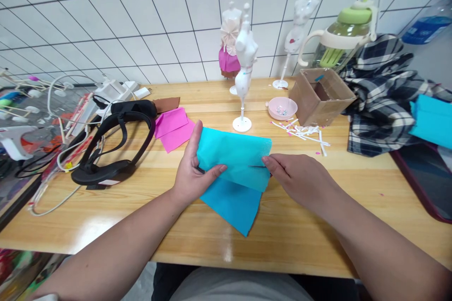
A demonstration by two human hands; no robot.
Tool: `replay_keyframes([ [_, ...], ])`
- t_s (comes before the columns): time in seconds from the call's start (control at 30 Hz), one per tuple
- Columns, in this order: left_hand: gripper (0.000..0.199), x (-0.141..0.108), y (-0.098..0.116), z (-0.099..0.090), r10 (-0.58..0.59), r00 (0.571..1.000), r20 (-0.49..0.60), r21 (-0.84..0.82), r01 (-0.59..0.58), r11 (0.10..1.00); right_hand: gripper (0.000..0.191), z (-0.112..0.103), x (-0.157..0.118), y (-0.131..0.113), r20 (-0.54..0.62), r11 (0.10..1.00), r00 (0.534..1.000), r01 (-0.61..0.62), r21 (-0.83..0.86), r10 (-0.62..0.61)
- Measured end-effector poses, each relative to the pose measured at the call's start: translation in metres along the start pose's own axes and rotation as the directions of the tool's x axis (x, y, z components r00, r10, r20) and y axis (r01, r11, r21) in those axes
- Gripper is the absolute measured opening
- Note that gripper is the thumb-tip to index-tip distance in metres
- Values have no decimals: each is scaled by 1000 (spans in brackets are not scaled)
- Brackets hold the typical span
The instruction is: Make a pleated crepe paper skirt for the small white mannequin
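Observation:
Over the wooden table, a folded turquoise sheet (233, 148), paper or thin fabric, is held up between both hands. My left hand (194, 169) grips its left end, the thumb lying on the front and the fingers hidden behind. At the right edge, my right hand (300, 174) pinches the sheet between thumb and fingers. A dark thin edge or slit shows beside that pinch; what it is I cannot make out. Below hangs a darker blue flap (235, 204). Just beyond the sheet stands a small white mannequin (245, 56) on a round base.
Behind are a dressed mannequin (230, 40) and another white one (296, 28). To the right lie a pink dish (282, 108), white strips (305, 134), a cardboard box (323, 96) and a plaid cloth (381, 89). Pink sheets (174, 127) and a black headset (116, 146) lie left.

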State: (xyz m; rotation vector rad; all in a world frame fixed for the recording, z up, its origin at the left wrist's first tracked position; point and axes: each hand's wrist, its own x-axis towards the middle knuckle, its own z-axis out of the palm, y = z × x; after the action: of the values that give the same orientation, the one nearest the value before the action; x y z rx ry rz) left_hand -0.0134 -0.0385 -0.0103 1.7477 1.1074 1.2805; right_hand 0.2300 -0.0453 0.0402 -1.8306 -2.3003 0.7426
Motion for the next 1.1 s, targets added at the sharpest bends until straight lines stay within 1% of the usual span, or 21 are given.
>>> replay_keyframes([
  [0.4,102,0,1,0,-3,999,40,-55,6,998,53,0,0,-1,-13,1000,1000,13,-22,-13],
  [0.7,103,-1,1,1,-27,999,29,-71,29,997,52,0,0,-1,-20,1000,1000,14,-24,-15],
  [0.87,103,-1,0,0,-24,999,42,-55,26,998,51,0,0,0,-19,1000,1000,12,-28,-13],
  [1.1,103,0,0,0,-12,999,31,-68,14,998,54,-1,0,1,-31,1000,999,22,-9,-22],
])
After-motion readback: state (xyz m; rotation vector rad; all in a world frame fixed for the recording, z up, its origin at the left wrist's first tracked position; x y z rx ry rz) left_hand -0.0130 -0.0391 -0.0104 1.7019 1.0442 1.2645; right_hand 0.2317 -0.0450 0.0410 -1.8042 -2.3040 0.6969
